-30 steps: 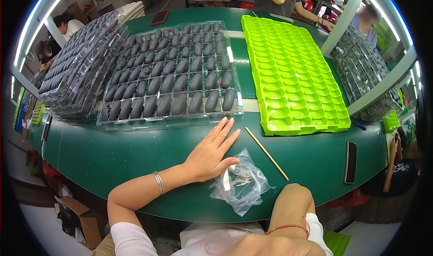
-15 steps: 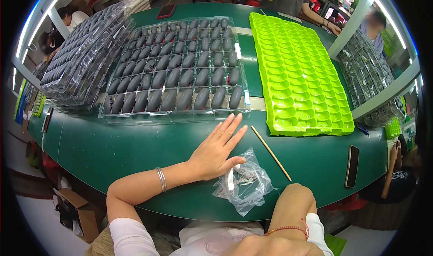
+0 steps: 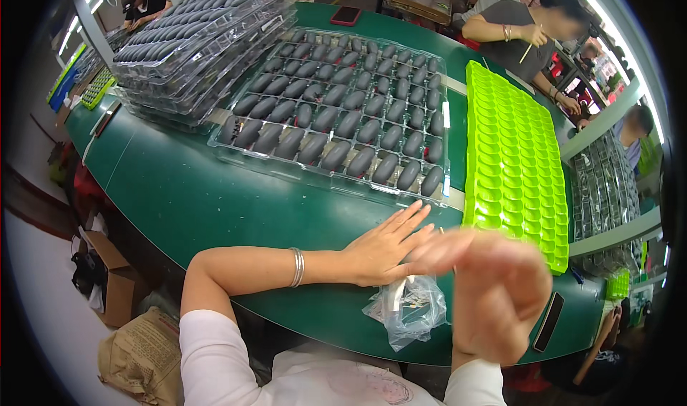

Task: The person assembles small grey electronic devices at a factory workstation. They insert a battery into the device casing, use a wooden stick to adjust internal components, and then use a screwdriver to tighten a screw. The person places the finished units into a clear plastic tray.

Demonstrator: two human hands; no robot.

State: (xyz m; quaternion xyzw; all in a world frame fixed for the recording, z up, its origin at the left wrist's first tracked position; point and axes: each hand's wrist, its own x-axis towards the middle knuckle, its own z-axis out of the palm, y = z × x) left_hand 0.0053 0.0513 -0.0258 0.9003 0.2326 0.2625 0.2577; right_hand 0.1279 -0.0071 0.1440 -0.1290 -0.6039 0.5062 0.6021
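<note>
Lying nearest: plastic bag [image 3: 392, 316], clear, thin, crumpled, on the worktop [image 3: 179, 184] by the left hand [image 3: 383, 254]; small slender pieces [image 3: 415, 306] inside, presumably bagged against scattering.
Left grip: fingers loosely spread, palm down, nothing visibly held; apparently laid flat for support.
Right hand [image 3: 501, 291]: raised, motion-blurred; grip cannot be told.
Clear tray [image 3: 315, 175]: moulded plastic; compartments apparently keep smooth grey ovals [image 3: 385, 168] apart.
Green tray [image 3: 517, 155]: glossy, rows of rounded hollows, partly behind right hand.
Phone [image 3: 549, 322]: flat, dark-faced slab.
</note>
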